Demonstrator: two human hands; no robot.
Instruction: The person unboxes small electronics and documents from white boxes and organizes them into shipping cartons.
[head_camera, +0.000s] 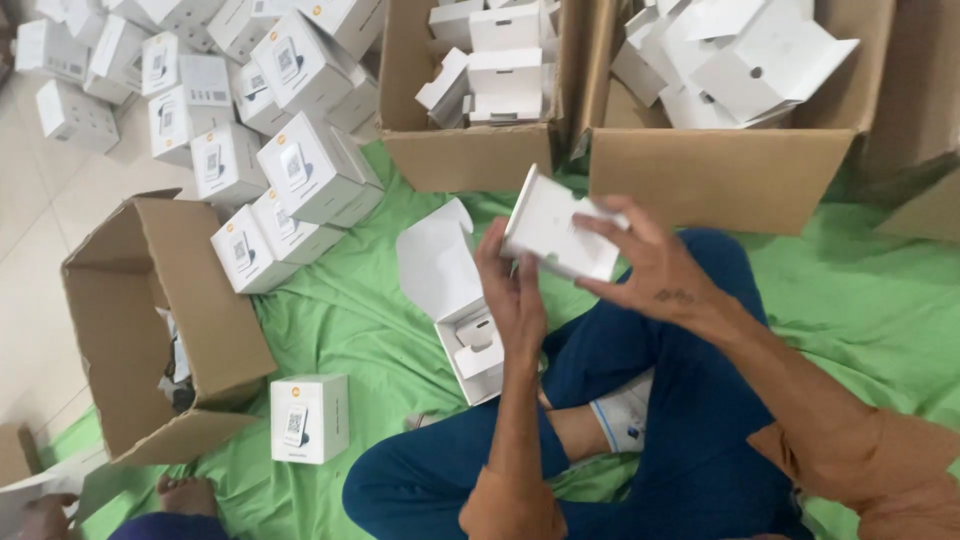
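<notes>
I sit cross-legged on a green sheet (340, 310). Both hands hold a small white cardboard box (556, 236) in front of me. My left hand (512, 295) grips its lower left side from below. My right hand (655, 262) spreads over its right end, fingers on top. Below the held box an open white box (448, 285) lies on the sheet with its lid flap up and a white device in its tray (478, 345).
A heap of closed white boxes (270, 130) fills the upper left. One closed white box (309, 418) stands alone near my left knee. An open brown carton (140, 310) lies at left; two brown cartons (470, 150) (720, 170) with white inserts stand ahead. Another person's foot (185, 493) shows at bottom left.
</notes>
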